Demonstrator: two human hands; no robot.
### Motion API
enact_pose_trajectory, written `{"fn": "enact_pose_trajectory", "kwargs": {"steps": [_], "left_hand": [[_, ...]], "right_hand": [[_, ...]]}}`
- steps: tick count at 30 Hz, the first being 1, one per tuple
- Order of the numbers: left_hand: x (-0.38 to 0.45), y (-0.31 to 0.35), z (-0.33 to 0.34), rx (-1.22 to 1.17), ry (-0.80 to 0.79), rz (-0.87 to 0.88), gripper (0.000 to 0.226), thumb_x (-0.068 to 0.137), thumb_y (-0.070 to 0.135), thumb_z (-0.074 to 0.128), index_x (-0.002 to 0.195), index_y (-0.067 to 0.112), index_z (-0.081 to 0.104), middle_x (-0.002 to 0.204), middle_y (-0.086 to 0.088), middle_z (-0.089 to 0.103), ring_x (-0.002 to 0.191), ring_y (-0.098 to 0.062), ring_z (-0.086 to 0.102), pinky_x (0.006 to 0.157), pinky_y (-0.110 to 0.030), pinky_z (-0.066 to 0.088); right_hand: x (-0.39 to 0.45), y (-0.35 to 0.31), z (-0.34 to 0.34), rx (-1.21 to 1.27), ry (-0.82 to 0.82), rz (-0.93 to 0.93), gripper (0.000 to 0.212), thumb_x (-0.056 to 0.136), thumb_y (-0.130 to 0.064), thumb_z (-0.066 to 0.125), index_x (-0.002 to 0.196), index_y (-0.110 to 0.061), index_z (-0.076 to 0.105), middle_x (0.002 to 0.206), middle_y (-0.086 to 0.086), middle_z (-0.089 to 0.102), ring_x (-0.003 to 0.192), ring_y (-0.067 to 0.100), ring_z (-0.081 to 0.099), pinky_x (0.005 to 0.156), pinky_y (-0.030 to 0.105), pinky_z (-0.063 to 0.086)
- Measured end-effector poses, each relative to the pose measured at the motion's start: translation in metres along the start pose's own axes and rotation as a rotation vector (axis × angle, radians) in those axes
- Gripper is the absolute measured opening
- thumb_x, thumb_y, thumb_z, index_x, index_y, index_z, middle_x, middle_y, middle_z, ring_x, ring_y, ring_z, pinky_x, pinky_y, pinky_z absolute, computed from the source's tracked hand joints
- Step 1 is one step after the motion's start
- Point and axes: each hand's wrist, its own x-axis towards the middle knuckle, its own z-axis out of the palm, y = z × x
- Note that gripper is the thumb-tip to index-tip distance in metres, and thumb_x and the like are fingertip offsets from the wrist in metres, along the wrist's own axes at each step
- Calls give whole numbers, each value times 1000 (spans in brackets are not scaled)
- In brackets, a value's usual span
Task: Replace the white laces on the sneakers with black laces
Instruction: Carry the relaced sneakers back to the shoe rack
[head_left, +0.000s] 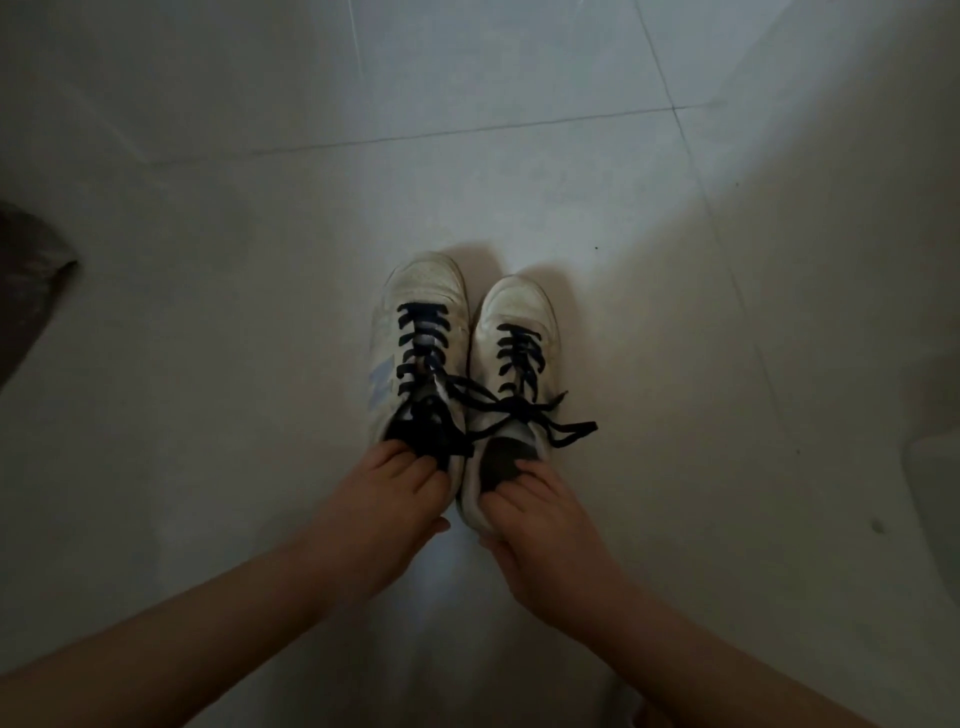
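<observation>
Two sneakers (462, 364) sit side by side on the floor (208, 364), toes pointing away, inner edges touching or nearly so. Both carry black laces (519, 405) threaded through the eyelets; no white laces in view. Lace ends are loose, untied, crossing from the left shoe over to the right and trailing onto the floor at the right. Left hand (387, 499) grips the left shoe's heel collar, fingers hooked into the opening, thumb outside. Right hand (530, 514) does the same on the right shoe: fingers curled over the collar into the dark lining, thumb low behind the heel. Both hands closed on the shoes, not on the laces. Handling call: shoes are light, uppers soft and will fold if pinched at the tongue; the heel counter is the stiffest part, so the collar grip is the right hold for moving or squaring them. Laces are flat, limp, low friction, and will snag on each other where they cross; take them near the tips, not mid-span. Relacing looks done; what's left, I'd guess, is untangling the ends and tying. Lighting is dim, so aglet detail is unreadable.
</observation>
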Motion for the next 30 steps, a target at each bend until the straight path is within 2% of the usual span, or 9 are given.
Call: {"fn": "enact_pose_trajectory", "kwargs": {"steps": [4, 7, 12, 16, 18, 21, 23, 26, 30], "left_hand": [[6, 5, -5, 28, -49, -28, 29, 79, 32, 45, 77, 9, 62, 75, -7, 62, 67, -27, 60, 83, -34, 34], [12, 1, -9, 79, -113, -21, 21, 69, 30, 67, 75, 11, 63, 73, -6, 62, 65, -25, 61, 82, -33, 37], [17, 0, -23, 55, -271, -161, 43, 44, 21, 90, 77, 8, 67, 66, -5, 61, 61, -26, 63, 91, -40, 39], [24, 25, -77, 120, -437, -388, 31, 85, 12, 51, 115, 21, 51, 110, 2, 58, 114, -20, 52, 115, -46, 9], [22, 43, -108, 94, -467, -483, 33, 88, 11, 42, 118, 24, 46, 120, 4, 53, 122, -17, 43, 113, -47, 12], [13, 64, -150, -6, -354, -537, 27, 84, 12, 50, 108, 23, 53, 110, 4, 57, 113, -20, 50, 95, -35, 35], [9, 79, -191, -64, -191, -513, 25, 64, 6, 69, 86, 17, 61, 84, 0, 62, 87, -26, 62, 73, -32, 45], [14, 104, -265, -9, -60, -423, 39, 31, 0, 78, 61, 17, 59, 56, 0, 54, 55, -24, 59, 52, -27, 47], [40, 145, -386, -48, -48, -389, 42, 28, 4, 81, 59, 20, 57, 55, 5, 52, 54, -20, 58, 42, -21, 39]], "right_hand": [[1, 1, 2, 9, 56, 38, 14, 70, -4, 54, 78, -12, 62, 70, 0, 58, 70, 18, 55, 103, 31, 35], [5, 0, 0, 3, 64, 107, 19, 61, 1, 64, 75, -12, 61, 67, -1, 56, 67, 19, 54, 102, 30, 35], [17, -15, -11, 15, 10, 232, 31, 44, 9, 69, 65, -12, 60, 61, 1, 57, 62, 23, 56, 92, 27, 36], [25, -42, -44, 30, -36, 366, 29, 40, 5, 71, 60, -13, 59, 57, 3, 57, 59, 26, 56, 75, 24, 31], [22, -62, -71, 58, -51, 413, 26, 44, 2, 70, 60, -15, 59, 58, 1, 58, 60, 25, 55, 72, 24, 30], [8, -87, -111, 90, 1, 433, 22, 55, 0, 66, 66, -18, 60, 62, -3, 58, 65, 22, 55, 78, 23, 31], [-2, -101, -157, 97, 34, 418, 23, 58, 0, 64, 70, -20, 61, 65, -5, 57, 69, 20, 53, 85, 23, 33], [-11, -118, -236, 74, 90, 377, 19, 65, -5, 57, 74, -22, 61, 68, -6, 57, 73, 17, 53, 90, 25, 36], [-19, -133, -364, 69, 91, 322, 18, 66, -8, 60, 78, -21, 63, 70, -7, 60, 74, 18, 56, 86, 30, 44]]}}
